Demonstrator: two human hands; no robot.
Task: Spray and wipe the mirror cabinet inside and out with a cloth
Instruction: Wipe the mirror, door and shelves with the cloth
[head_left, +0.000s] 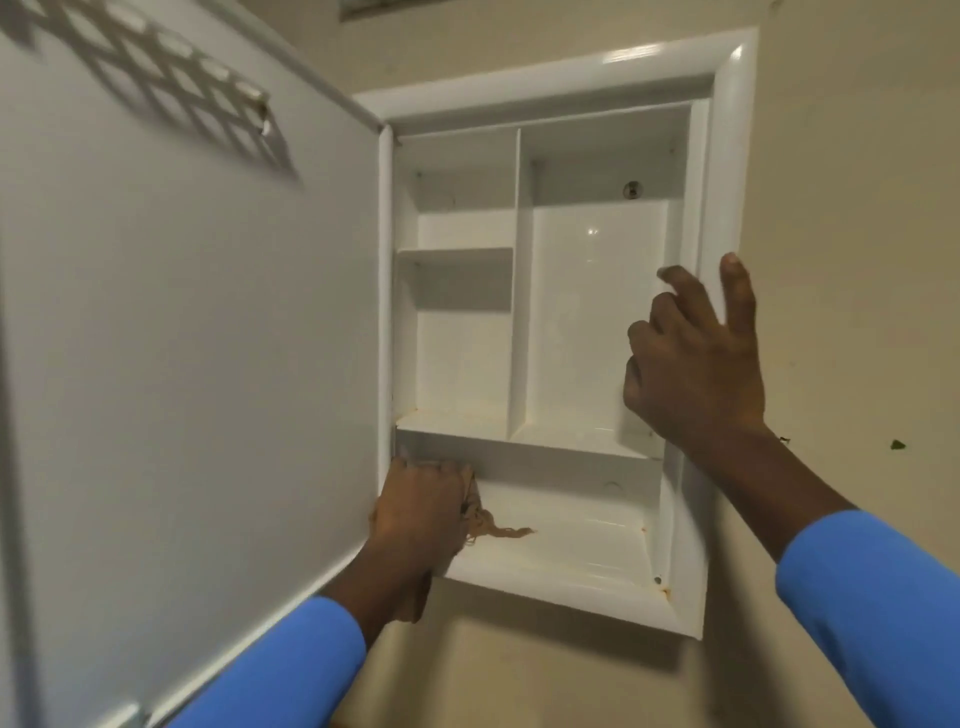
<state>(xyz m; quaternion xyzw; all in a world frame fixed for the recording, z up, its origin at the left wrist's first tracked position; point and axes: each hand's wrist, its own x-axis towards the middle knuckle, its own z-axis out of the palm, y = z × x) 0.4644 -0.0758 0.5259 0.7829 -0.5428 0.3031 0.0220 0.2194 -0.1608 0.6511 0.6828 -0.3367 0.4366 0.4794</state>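
The white mirror cabinet (727, 156) hangs on the wall with its door (182, 338) swung wide open to the left, showing the door's white back. My left hand (421, 514) is shut on a brown frayed cloth (493, 527) pressed into the left end of the bottom compartment. Loose threads of the cloth trail to the right over the compartment floor. My right hand (696, 364) is open with fingers spread, resting against the cabinet's right inner edge at mid height. No spray bottle is in view.
Inside are a vertical divider (517, 280) and a small shelf (454, 254) at the upper left; all compartments hold nothing. Rust spots mark the lower right corner (662, 587). A beige wall (841, 234) surrounds the cabinet.
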